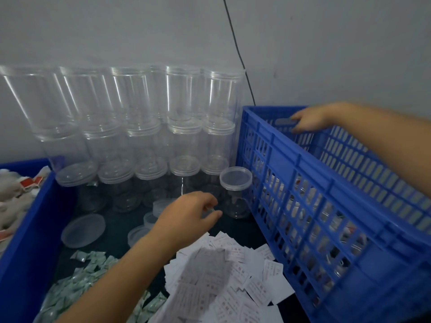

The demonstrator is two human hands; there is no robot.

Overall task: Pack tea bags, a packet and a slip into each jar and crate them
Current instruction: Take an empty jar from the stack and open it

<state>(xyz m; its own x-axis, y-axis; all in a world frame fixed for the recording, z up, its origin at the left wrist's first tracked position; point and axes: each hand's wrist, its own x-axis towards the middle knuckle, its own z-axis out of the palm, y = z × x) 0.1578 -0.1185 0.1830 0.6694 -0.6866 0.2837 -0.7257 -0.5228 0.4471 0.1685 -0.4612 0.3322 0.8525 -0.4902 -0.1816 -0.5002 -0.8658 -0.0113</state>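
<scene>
fingers: left hand (186, 214) has its fingers loosely curled, thumb and forefinger nearly meeting over something small and pale. Might be a lid edge or a slip, honestly can't tell. Right hand (309, 120) is over the far rim of the blue crate (303, 173), fingers curled down onto the rim by the handle slot; whether it's actually gripping is hard to call.

nearest jar: one lidded jar (236, 192) stands upright on the dark table (247, 231), just beside the crate's near wall and just past the left fingertips. Looks empty, so I'd guess it's next up.

jar stock: clear empty jars (144, 127) stacked three high against the wall, all with lids on.

loose lids: a few frosted lids (83, 230) lying flat on the table left of the hand.

fill stuff: white slips (235, 271) in a loose heap under the left forearm, green packets (79, 283) piled bottom left, tea bags (14, 194) in the blue bin (30, 229) at far left.

crate contents: packed jars show through the slots, can't count them.

how the jar handles: thin clear plastic, light, probably slick and a bit squashy. I'd wrap the body around the middle, not lift by the lid, since it may only be resting on top.

slips: flimsy paper, they'll slide and stick together, so pinch one by a corner.
</scene>
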